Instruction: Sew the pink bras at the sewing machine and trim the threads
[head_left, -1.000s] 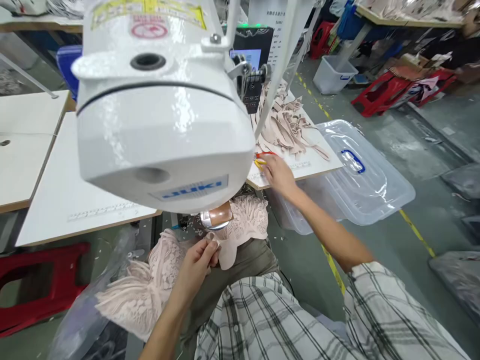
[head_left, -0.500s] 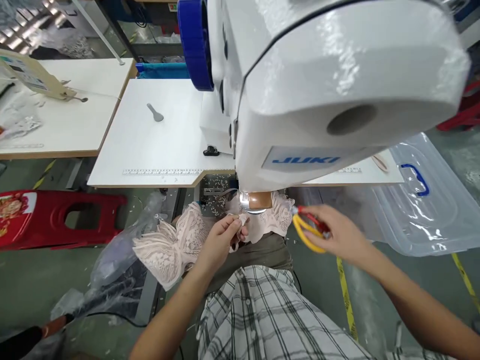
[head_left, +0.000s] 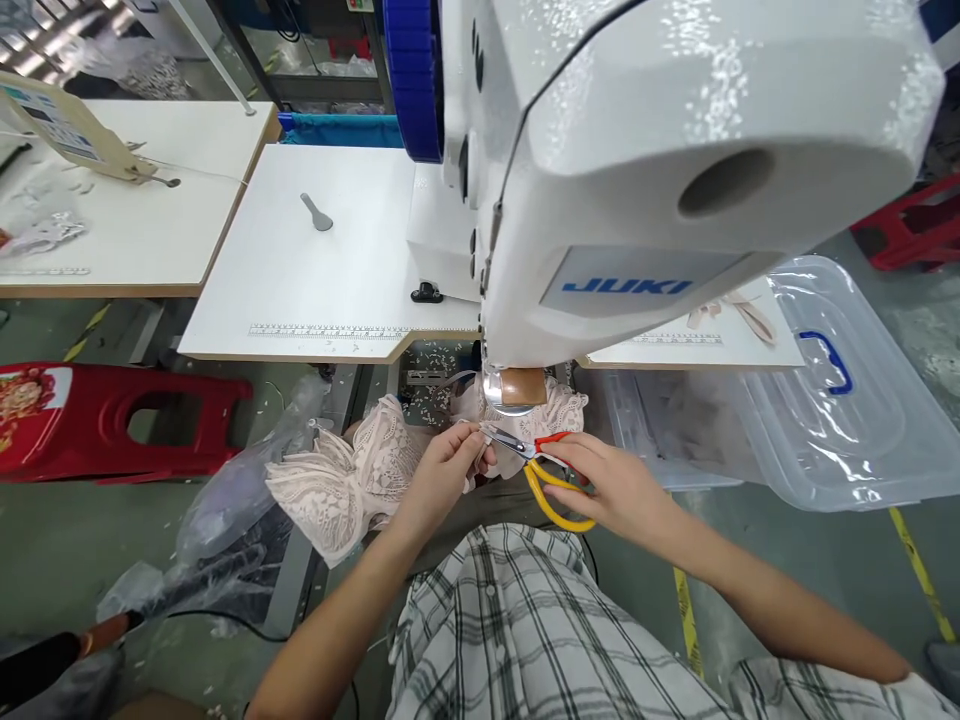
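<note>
A pale pink lace garment lies across my lap under the head of a white JUKI sewing machine. My left hand pinches an edge of the lace just below the machine's foot. My right hand grips scissors with yellow and red handles. Their blades point left and meet the lace right at my left fingertips.
A white sewing table with a printed ruler runs behind the machine. A clear plastic bin with a blue handle stands to the right. A red stool and a plastic bag are at the left. Another table lies further left.
My right hand picked up the scissors from the table at the right and brought them leftward to the lace held by my left hand. The view swung left and down.
</note>
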